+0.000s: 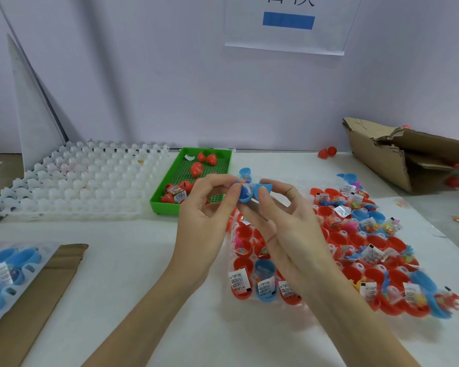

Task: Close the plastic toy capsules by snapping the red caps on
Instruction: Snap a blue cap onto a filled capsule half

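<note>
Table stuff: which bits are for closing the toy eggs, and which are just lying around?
For the job:
left hand
right hand
blue capsule, held by both hands
tray of filled capsule halves
green tray of red caps

Lying about:
torn cardboard box
empty white tray

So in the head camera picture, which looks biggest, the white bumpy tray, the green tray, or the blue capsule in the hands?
1. White bumpy tray, biggest.
2. Green tray.
3. Blue capsule, smallest, held by the left hand and right hand.
</note>
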`<action>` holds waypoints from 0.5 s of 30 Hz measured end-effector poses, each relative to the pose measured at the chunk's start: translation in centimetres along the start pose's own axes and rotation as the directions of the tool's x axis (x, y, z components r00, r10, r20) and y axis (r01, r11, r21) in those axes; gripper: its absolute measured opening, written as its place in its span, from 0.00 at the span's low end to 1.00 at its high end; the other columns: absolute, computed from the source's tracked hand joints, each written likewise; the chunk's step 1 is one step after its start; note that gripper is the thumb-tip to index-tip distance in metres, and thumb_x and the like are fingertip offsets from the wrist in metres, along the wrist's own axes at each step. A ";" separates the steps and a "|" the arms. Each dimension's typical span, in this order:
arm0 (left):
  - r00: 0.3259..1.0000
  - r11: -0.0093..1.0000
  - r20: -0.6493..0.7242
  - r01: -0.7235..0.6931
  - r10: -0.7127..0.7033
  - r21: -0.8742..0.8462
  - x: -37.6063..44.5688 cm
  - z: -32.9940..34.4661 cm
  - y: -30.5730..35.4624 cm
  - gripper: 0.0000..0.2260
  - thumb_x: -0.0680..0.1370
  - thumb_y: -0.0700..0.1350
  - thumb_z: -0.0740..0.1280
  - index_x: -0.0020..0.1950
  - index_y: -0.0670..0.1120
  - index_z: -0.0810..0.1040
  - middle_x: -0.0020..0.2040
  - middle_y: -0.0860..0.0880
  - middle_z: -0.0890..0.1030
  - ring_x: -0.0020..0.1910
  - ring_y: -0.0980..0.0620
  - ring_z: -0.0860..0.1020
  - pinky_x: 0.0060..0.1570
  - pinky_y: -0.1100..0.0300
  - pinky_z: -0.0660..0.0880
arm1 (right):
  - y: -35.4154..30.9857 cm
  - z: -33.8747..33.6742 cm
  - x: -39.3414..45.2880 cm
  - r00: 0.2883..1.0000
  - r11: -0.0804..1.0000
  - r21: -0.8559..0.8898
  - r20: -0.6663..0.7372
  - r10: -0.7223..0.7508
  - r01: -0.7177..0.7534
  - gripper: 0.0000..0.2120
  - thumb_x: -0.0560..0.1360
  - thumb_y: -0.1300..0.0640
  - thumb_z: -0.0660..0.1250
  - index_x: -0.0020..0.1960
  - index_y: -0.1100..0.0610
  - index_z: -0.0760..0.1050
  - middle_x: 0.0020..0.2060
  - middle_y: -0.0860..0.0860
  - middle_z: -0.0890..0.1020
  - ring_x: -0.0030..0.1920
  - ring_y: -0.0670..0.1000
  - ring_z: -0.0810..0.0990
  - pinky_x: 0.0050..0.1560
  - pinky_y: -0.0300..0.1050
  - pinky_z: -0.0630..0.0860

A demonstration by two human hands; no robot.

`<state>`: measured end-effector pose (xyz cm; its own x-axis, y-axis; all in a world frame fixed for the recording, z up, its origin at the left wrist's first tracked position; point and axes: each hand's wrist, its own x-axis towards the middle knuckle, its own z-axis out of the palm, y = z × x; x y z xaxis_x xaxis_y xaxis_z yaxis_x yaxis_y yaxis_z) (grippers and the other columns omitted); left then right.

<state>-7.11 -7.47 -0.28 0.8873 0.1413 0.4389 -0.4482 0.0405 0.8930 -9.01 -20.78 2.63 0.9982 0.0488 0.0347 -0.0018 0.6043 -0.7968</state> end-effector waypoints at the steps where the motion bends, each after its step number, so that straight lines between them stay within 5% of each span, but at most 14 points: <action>1: 0.999 0.998 0.016 -0.032 0.031 0.051 -0.1 0.1 0.0 0.03 0.83 0.43 0.68 0.55 0.49 0.82 0.55 0.48 0.83 0.55 0.52 0.82 0.54 0.58 0.79 | 0.2 0.0 0.0 1.000 0.999 -0.041 -0.006 -0.022 0.022 0.11 0.79 0.62 0.68 0.61 0.62 0.74 0.52 0.59 0.87 0.53 0.57 0.87 0.50 0.44 0.84; 7: 0.988 0.982 0.122 -0.117 0.099 0.149 -0.4 0.3 0.2 0.05 0.86 0.45 0.61 0.56 0.55 0.74 0.49 0.56 0.80 0.51 0.52 0.81 0.51 0.63 0.77 | 0.7 -0.2 0.2 0.993 0.973 -0.202 0.028 -0.113 0.116 0.11 0.80 0.60 0.69 0.61 0.54 0.79 0.55 0.55 0.86 0.54 0.54 0.87 0.50 0.45 0.84; 11: 0.978 0.984 0.201 -0.083 0.050 0.159 0.1 -0.3 0.1 0.03 0.85 0.44 0.63 0.55 0.52 0.74 0.42 0.55 0.81 0.43 0.57 0.80 0.45 0.68 0.74 | 0.3 -0.8 0.3 0.980 0.885 -0.423 0.056 -0.190 0.196 0.13 0.81 0.61 0.67 0.64 0.50 0.81 0.56 0.46 0.85 0.55 0.49 0.86 0.51 0.45 0.84; 15: 0.963 0.992 0.257 0.048 -0.077 0.119 0.9 -1.5 0.3 0.02 0.84 0.42 0.67 0.55 0.48 0.78 0.45 0.54 0.84 0.47 0.56 0.85 0.48 0.61 0.81 | 0.0 -1.0 0.4 0.955 0.786 -0.545 0.112 -0.276 0.291 0.15 0.82 0.64 0.66 0.63 0.49 0.81 0.52 0.38 0.85 0.52 0.42 0.86 0.46 0.37 0.83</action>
<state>-6.58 -5.89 0.26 0.9172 -0.1213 0.3796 -0.3894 -0.0705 0.9184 -8.51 -21.57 1.98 0.9468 -0.0313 0.3203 0.3216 0.0557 -0.9452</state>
